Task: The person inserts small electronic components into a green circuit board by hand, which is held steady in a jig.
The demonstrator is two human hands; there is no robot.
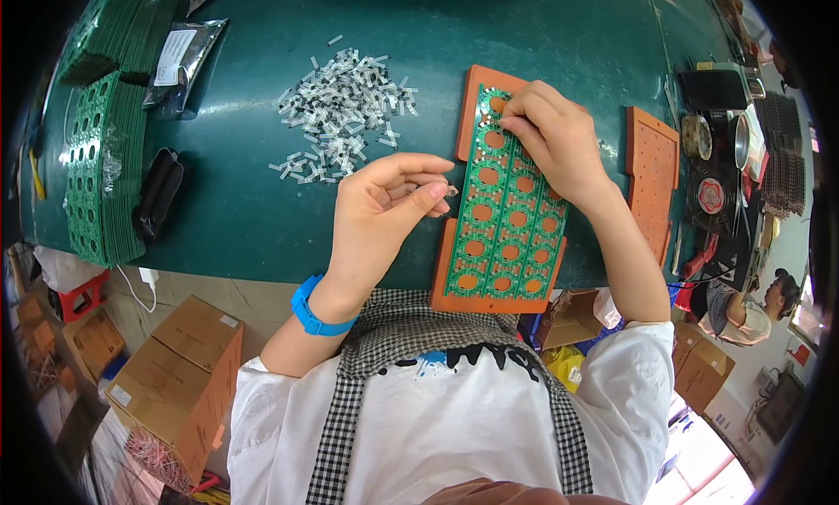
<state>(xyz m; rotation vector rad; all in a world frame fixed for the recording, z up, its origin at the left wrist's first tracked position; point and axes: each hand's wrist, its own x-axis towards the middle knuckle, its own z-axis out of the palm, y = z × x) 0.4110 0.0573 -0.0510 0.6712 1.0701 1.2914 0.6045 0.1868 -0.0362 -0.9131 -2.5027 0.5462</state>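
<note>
Looks like an electronics assembly workshop, judging by the green table (pixel 236 229) carrying stacked circuit boards (pixel 87 181), a heap of small clear-and-dark parts (pixel 341 107) and a green board (pixel 499 199) set in an orange fixture (pixel 489 305). Also suggested by cardboard boxes (pixel 166 374) nearby and another person (pixel 743 314) off to the right.

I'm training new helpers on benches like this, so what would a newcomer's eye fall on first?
Probably the loose heap of small pale-and-dark strips, left of centre on the green tabletop. Then the green circuit panel with rows of round openings, lying on an orange fixture partly beneath the right hand. The bright blue wristband stands out just below the left hand.
</note>
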